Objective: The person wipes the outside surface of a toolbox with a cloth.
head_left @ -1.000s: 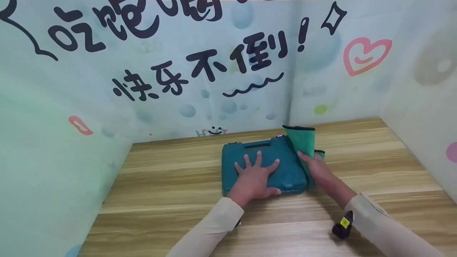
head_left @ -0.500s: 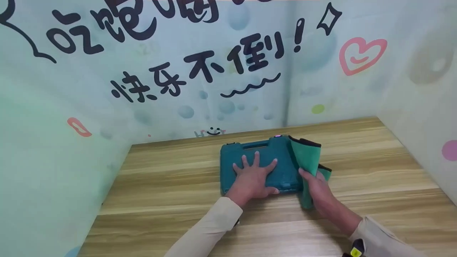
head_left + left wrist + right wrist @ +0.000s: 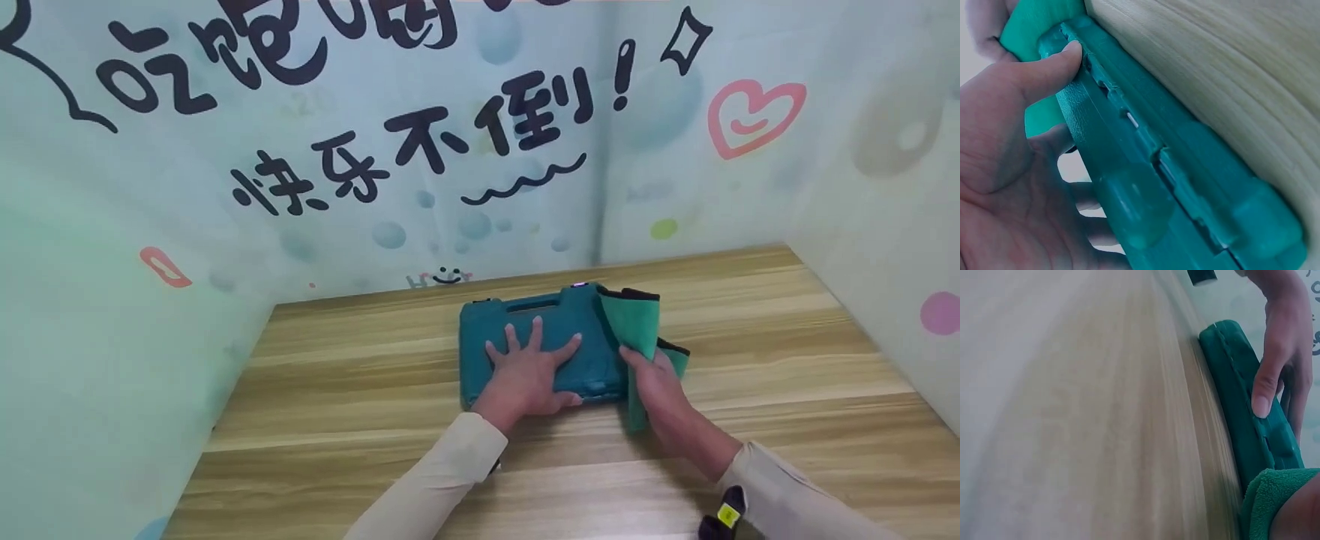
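Note:
A teal plastic carrying case (image 3: 600, 352) lies flat on the wooden tabletop, its handle cut-out at the far edge. My left hand (image 3: 525, 375) rests on its lid with fingers spread, and the thumb touches the near hinged edge, as the left wrist view shows on the case (image 3: 1129, 146). My right hand (image 3: 660, 382) grips a folded green cloth (image 3: 634, 322) with dark edging against the case's right side. In the right wrist view the cloth (image 3: 1275, 495) looks like terry towelling and touches the case (image 3: 1235, 394) near its end.
The wooden table (image 3: 337, 420) extends around the case on every side. Behind it stands a pale printed backdrop (image 3: 420, 225) with black lettering, and side panels close off left and right. A black wrist camera (image 3: 724, 514) sits at the right sleeve.
My right hand first drew the cloth toward me along the case's right side, then shifted it slightly left and away. My left hand has kept its place on the lid.

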